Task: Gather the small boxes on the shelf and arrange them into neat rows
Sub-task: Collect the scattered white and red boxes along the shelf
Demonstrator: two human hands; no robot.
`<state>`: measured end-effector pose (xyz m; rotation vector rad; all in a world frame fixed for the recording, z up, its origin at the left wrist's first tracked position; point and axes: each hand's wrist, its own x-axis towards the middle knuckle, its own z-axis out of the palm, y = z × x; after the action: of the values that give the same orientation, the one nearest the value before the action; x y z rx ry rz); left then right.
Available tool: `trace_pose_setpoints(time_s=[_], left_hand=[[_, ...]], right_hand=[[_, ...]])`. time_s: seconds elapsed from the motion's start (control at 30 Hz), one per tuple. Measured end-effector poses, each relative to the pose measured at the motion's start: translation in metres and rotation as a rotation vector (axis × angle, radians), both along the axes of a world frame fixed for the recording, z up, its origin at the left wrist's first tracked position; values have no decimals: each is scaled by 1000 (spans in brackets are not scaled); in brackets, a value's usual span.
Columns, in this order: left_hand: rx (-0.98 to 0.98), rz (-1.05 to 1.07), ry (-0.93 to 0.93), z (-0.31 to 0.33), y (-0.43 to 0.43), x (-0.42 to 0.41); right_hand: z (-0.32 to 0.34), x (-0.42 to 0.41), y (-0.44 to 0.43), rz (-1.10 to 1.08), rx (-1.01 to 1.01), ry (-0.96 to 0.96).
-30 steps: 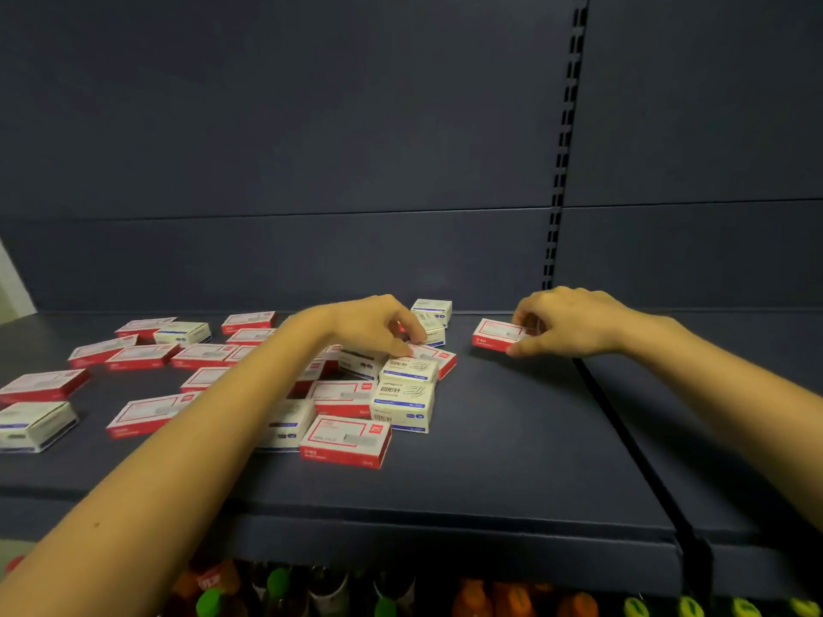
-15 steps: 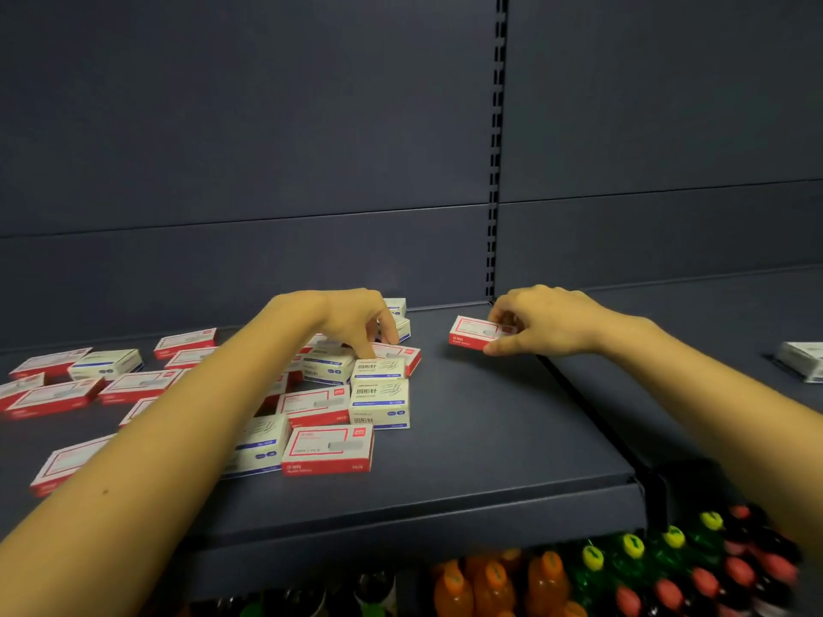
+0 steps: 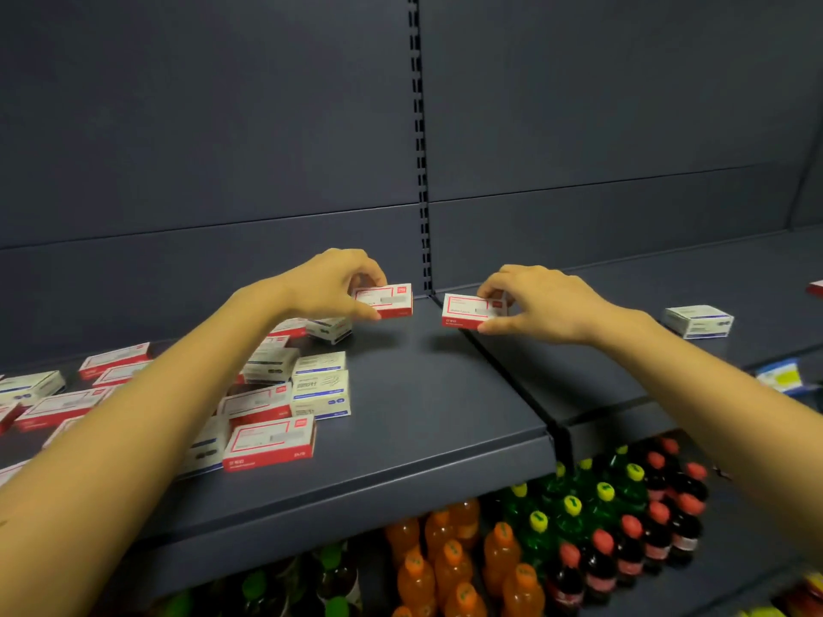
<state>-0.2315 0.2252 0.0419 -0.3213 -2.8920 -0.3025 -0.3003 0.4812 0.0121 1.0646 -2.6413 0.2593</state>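
The left grip (image 3: pixel 332 282) pinches a red box (image 3: pixel 389 300) near the back of the shelf (image 3: pixel 423 394). The right grip (image 3: pixel 543 300) pinches a second red box (image 3: pixel 467 310) close by, not touching.

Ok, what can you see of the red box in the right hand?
The red box is a small flat cardboard-looking carton: white top with a red outline, red front, print unreadable. It sits level above the seam in the shelf. The right hand pinches its right end; whether it touches the shelf is unclear.
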Motion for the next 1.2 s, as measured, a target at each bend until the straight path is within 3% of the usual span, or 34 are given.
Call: trace_pose_setpoints(time_s=[0.43, 0.83, 1.2], left_hand=[[15, -75, 66, 8, 158, -41], [94, 26, 100, 6, 309, -91], [66, -9, 96, 3, 417, -169]], right_hand=[[18, -39, 151, 11, -26, 15], [35, -112, 308, 32, 18, -9], [31, -189, 419, -35, -34, -46]])
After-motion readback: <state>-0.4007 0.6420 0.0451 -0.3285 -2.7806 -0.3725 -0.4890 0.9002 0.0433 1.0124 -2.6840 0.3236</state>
